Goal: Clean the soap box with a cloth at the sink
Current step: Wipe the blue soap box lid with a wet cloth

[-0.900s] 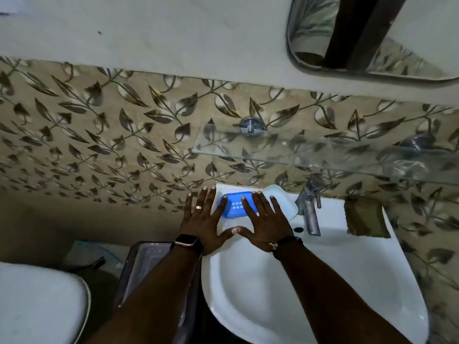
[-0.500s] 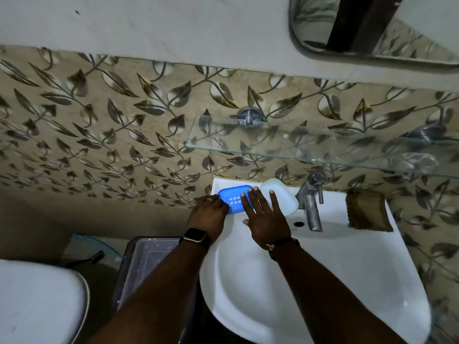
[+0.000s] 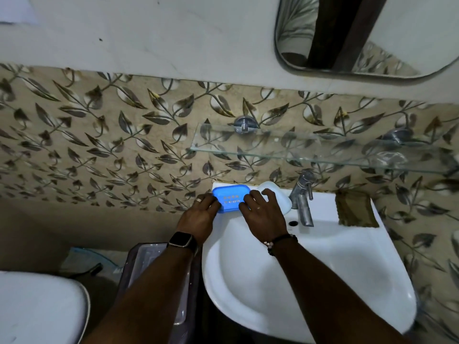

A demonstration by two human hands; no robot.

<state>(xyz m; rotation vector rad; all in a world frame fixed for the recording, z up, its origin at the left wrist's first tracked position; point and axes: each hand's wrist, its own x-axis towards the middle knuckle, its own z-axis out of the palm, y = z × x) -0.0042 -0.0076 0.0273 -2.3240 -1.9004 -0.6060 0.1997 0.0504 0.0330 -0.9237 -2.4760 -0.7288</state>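
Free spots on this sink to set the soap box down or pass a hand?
Free: the bowl of the white ceramic sink, and the ledge strip between the metal tap and the brown cloth. Crowded: the rear-left ledge, where left hand and right hand grip the blue plastic soap box beside a white dish.

White sink (image 3: 323,256), back ledge, left to right: blue soap box (image 3: 229,197) in the left corner, white dish (image 3: 283,204) just beside it, tap (image 3: 301,194) mid-ledge, brown cloth (image 3: 355,208) flat in the right corner, apart from the tap.
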